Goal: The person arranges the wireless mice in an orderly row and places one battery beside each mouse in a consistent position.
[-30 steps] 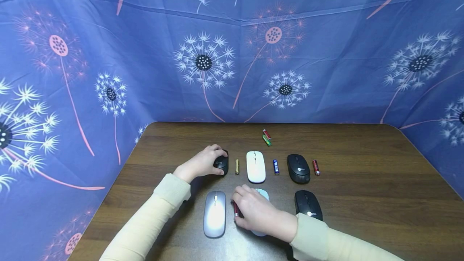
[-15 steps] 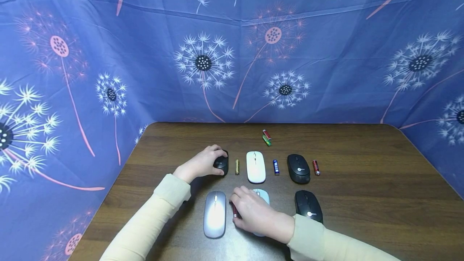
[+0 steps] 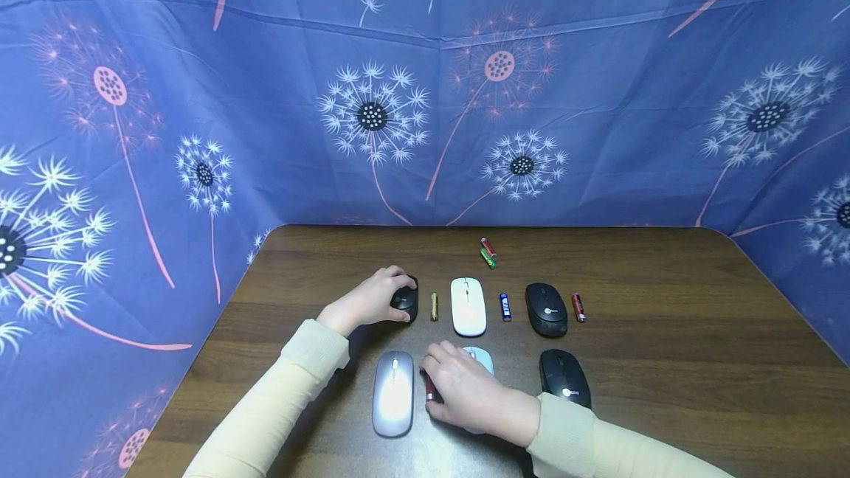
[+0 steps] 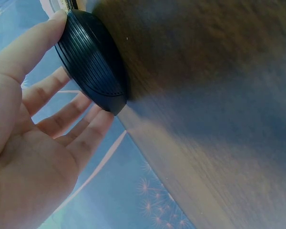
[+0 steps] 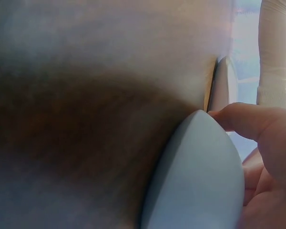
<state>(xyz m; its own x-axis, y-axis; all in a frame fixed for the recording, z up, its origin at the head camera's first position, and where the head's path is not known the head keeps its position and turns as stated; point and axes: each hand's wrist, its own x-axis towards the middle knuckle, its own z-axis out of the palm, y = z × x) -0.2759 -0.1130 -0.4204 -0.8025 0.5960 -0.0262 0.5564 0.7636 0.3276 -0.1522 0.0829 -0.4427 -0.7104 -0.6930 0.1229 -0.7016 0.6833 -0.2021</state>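
My left hand [image 3: 375, 299] holds a small black computer mouse [image 3: 406, 302] on the table's left side, thumb at the near edge and fingers over the far side. In the left wrist view the ribbed side of that mouse [image 4: 90, 57] shows between thumb and fingertips. My right hand [image 3: 461, 388] reaches over a pale blue mouse [image 3: 483, 358] and pinches a red battery [image 3: 431, 390] lying left of it. The hand covers much of both. In the right wrist view the pale blue mouse [image 5: 200, 176] hides the battery; my thumb [image 5: 243, 119] shows beyond its end.
A silver mouse [image 3: 393, 393] lies left of my right hand. Behind are a gold battery [image 3: 434, 306], white mouse [image 3: 468, 307], blue battery [image 3: 505, 307], black mouse [image 3: 547, 309] and red battery [image 3: 579, 307]. Another black mouse [image 3: 564, 375] sits by my right sleeve. A green battery [image 3: 488, 257] lies farther back.
My right hand has shifted slightly left over the past second, uncovering a bit more of the pale blue mouse. My left hand stays on the black mouse.
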